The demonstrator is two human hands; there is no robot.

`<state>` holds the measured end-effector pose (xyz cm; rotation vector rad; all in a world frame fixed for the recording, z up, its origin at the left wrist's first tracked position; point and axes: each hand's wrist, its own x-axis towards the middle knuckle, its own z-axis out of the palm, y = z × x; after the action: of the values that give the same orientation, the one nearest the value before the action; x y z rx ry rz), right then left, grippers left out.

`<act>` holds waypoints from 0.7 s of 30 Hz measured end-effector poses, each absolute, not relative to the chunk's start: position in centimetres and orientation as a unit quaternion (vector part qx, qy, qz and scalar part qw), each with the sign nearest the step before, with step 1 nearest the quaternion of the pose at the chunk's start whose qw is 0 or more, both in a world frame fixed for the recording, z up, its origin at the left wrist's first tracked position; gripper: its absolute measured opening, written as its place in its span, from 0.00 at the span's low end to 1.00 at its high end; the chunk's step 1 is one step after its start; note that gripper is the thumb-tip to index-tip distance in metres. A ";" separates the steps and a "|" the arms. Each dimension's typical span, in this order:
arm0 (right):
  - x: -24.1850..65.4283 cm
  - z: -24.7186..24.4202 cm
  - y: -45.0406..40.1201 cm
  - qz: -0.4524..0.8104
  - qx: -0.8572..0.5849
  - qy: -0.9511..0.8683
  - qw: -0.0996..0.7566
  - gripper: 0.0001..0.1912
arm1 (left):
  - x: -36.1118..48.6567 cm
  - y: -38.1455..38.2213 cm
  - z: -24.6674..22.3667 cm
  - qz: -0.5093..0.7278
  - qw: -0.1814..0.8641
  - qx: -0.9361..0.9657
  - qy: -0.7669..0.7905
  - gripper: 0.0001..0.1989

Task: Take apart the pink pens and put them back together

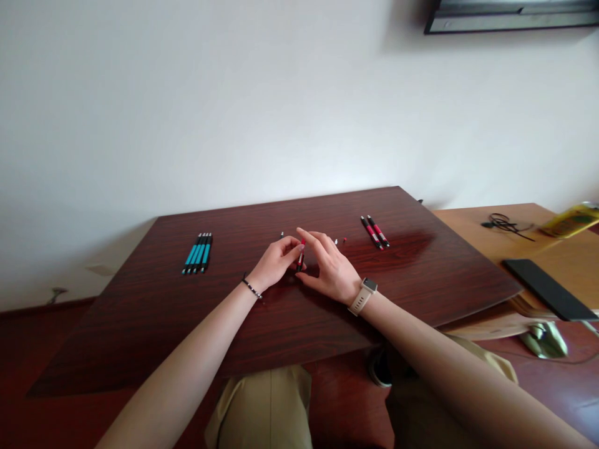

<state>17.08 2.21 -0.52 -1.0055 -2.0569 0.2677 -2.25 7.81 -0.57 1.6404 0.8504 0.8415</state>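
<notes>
My left hand (276,259) is closed in a pinch around a red and black pen (301,257), held nearly upright above the dark table. Just to its right is my right hand (330,265), its fingers apart and stretched. The right index fingertip is by the pen's top and the thumb by its lower end; whether they touch it I cannot tell. Behind the hands lie a small silver-tipped piece (281,235), a small white piece (336,241) and a tiny red piece (345,239). Two red and black pens (375,232) rest side by side on the right.
Several turquoise and black pens (197,253) lie in a row on the left of the dark wooden table (154,324). A lighter table (468,227) adjoins on the right, holding a black cable (503,222), a yellow can (571,220) and a flat black device (547,288).
</notes>
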 end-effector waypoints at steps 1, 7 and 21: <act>17.0 -0.5 2.2 0.106 -0.398 -0.815 0.407 0.52 | -2.2 7.8 -0.5 0.350 0.528 0.687 0.356 0.22; 19.0 0.9 3.2 0.096 -0.414 -0.803 0.418 0.50 | -2.3 7.7 -0.4 0.356 0.531 0.680 0.358 0.22; 32.5 -0.2 7.8 0.048 -0.501 -0.803 0.319 0.22 | -2.7 8.0 -0.7 0.340 0.484 0.725 0.354 0.19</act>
<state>32.50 7.78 -0.15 -1.3161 -2.1118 0.1274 -2.74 7.97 -0.66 1.7657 0.8612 0.8273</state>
